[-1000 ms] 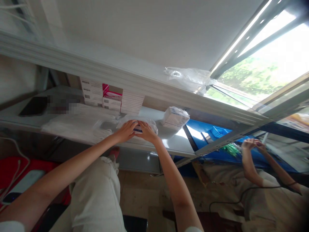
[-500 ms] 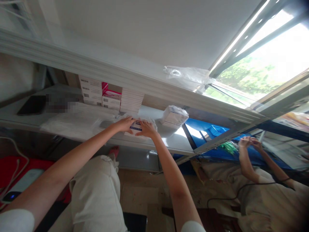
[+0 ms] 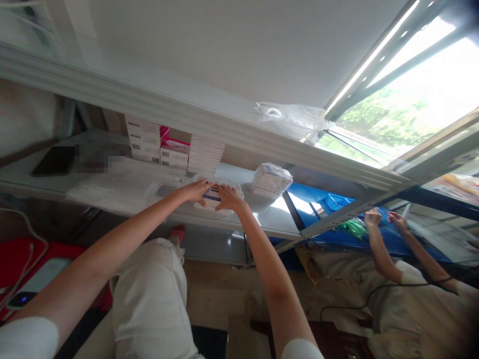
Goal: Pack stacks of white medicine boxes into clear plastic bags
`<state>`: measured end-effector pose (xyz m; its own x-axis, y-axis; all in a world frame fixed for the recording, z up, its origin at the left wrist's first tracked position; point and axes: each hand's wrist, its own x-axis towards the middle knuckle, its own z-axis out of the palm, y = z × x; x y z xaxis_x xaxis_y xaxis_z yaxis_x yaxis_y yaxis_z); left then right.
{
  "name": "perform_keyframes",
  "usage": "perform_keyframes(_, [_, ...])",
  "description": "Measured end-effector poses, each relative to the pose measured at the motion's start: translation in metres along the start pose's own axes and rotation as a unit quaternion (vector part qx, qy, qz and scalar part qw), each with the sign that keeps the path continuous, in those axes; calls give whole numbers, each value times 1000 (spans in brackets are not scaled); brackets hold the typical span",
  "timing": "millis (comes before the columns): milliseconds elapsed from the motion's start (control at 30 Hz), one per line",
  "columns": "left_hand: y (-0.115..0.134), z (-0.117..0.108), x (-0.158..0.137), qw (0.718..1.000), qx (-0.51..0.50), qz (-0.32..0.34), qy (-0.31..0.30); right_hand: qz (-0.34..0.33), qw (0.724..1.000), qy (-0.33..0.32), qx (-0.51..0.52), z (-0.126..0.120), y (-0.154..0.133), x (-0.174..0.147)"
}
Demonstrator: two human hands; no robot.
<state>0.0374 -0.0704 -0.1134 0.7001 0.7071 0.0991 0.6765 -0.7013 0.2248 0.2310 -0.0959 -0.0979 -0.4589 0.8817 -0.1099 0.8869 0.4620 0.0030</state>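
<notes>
A small white box (image 3: 212, 197) with blue print, in clear plastic, lies on the grey shelf in front of me. My left hand (image 3: 196, 191) is closed on its left side, with the thumb on the near face. From the right, my right hand (image 3: 229, 198) grips the same box, its fingers curved over the top. Both hands sit close together. Left of them, clear plastic bags (image 3: 119, 187) lie flat on the shelf. To the right stands a second white box wrapped in plastic (image 3: 271, 179).
White cartons (image 3: 144, 142) and a pink-and-white box (image 3: 174, 153) stand behind the hands. A dark phone (image 3: 54, 160) lies far left. An upper shelf edge (image 3: 168, 117) runs overhead, with a plastic bag (image 3: 292, 117) on it. At right, a co-worker's hands (image 3: 385, 219) are over blue bins.
My hands stay on the box with almost no movement. The co-worker's two hands, together before, have moved apart.
</notes>
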Motion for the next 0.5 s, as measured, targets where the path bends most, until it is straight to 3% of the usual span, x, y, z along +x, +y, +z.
perform_keyframes(267, [1, -18, 8, 999, 3, -3, 49, -6, 997, 69, 18, -14, 13, 0])
perform_keyframes(433, [-12, -11, 15, 987, -82, 0, 141, 20, 997, 69, 32, -19, 24, 7])
perform_keyframes(500, [-17, -5, 13, 981, -119, -22, 151, 23, 997, 63, 40, -19, 25, 6])
